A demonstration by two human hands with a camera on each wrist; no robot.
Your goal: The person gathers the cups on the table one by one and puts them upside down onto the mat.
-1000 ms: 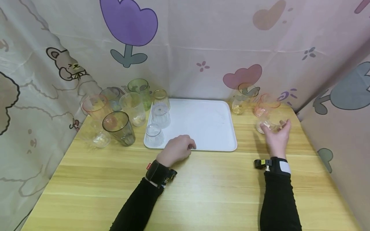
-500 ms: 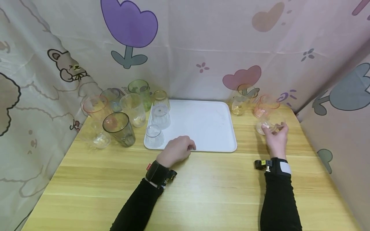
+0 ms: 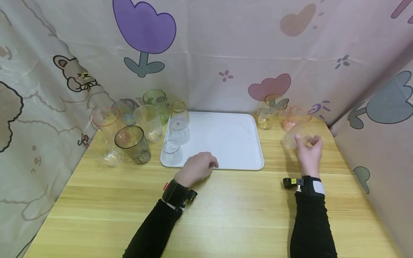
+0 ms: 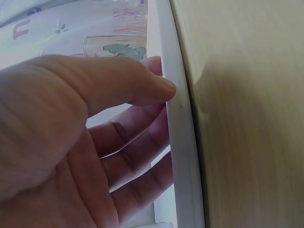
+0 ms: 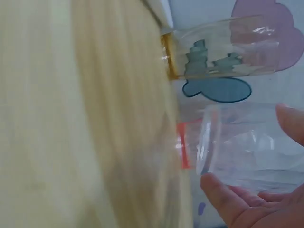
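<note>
Near the table's right side my right hand (image 3: 309, 152) holds a clear drinking glass (image 3: 291, 138). In the right wrist view this glass (image 5: 251, 147) is upright, with the thumb on one side and the fingers at its other side near the base; its base hangs above the table. Behind it stand a pink-tinted glass (image 3: 292, 118) and an amber-tinted glass (image 3: 266, 116). My left hand (image 3: 197, 166) rests at the front rim of the white tray (image 3: 226, 143). Its fingers curl loosely over the rim, holding nothing, and the thumb tip overlaps the rim in the left wrist view.
Clear glasses (image 3: 172, 152) and an amber-rimmed one (image 3: 179, 111) stand in a row along the tray's left side. Left of the tray several tall glasses crowd together, among them a smoky grey glass (image 3: 133, 145) and a green glass (image 3: 156, 102). A printed curtain (image 3: 206, 53) hangs behind the table.
My right hand has raised the clear glass slightly off the table. The left hand and the tray have stayed where they were.
</note>
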